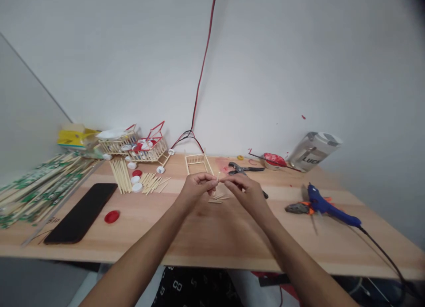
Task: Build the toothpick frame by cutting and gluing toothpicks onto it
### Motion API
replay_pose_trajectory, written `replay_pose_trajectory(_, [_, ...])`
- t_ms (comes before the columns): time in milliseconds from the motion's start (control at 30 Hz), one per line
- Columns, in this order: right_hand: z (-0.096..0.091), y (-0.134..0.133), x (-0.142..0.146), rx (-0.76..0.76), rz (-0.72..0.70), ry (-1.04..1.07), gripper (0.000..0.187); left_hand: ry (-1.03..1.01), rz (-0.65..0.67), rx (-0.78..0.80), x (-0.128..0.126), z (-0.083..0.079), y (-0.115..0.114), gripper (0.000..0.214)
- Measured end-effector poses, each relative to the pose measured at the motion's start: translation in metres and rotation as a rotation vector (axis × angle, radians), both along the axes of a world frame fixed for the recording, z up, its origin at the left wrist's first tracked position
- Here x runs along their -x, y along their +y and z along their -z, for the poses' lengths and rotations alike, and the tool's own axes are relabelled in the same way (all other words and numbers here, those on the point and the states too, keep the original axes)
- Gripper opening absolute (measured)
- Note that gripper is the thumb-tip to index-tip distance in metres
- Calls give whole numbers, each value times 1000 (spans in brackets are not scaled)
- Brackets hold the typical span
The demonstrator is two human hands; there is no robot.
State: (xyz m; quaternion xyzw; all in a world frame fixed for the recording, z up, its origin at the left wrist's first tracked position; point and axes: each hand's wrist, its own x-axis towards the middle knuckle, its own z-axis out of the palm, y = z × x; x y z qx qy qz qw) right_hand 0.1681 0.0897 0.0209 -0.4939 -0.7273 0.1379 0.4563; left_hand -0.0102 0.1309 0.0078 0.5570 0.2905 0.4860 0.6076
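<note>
My left hand (195, 187) and my right hand (244, 191) meet over the middle of the wooden table (212, 236), fingers pinched together. Between the fingertips they hold a thin short wooden stick (218, 178). Just below the hands lie a few cut stick pieces (217, 198). A small stick frame (198, 163) lies on the table right behind the hands.
Piles of sticks (121, 175), white caps (135, 183) and a red cap (112, 216) lie at left beside a black phone (81, 212) and chopstick packets (36, 185). Stick carts (139, 145) stand at the back. Pliers (245, 169), a blue glue gun (327, 205) and a toppled bottle (314, 150) are at right.
</note>
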Motion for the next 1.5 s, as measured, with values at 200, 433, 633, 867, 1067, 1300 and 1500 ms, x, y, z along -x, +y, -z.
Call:
replay_pose_trajectory(200, [7, 10, 22, 11, 17, 137, 17, -9, -87, -63, 3, -1, 2, 21])
replay_pose_trajectory(433, [0, 10, 29, 4, 21, 185, 16, -62, -152, -62, 1, -3, -1, 17])
replay_pose_trajectory(633, [-3, 12, 35, -23, 20, 216, 13, -79, -174, -57, 1, -4, -2, 16])
replay_pose_trajectory(867, [-4, 12, 35, -24, 41, 215, 9, -58, -125, -21, -2, -1, -2, 18])
replay_pose_trajectory(1067, [-1, 14, 23, -1, 111, 131, 11, 184, -369, -196, 24, -14, 7, 18])
replay_pose_trajectory(1300, [13, 15, 19, 69, 101, 80, 15, 602, -451, -576, 85, -16, 15, 18])
replay_pose_trajectory(1500, [17, 16, 22, 62, 74, 51, 17, 887, -228, -818, 90, -2, 22, 30])
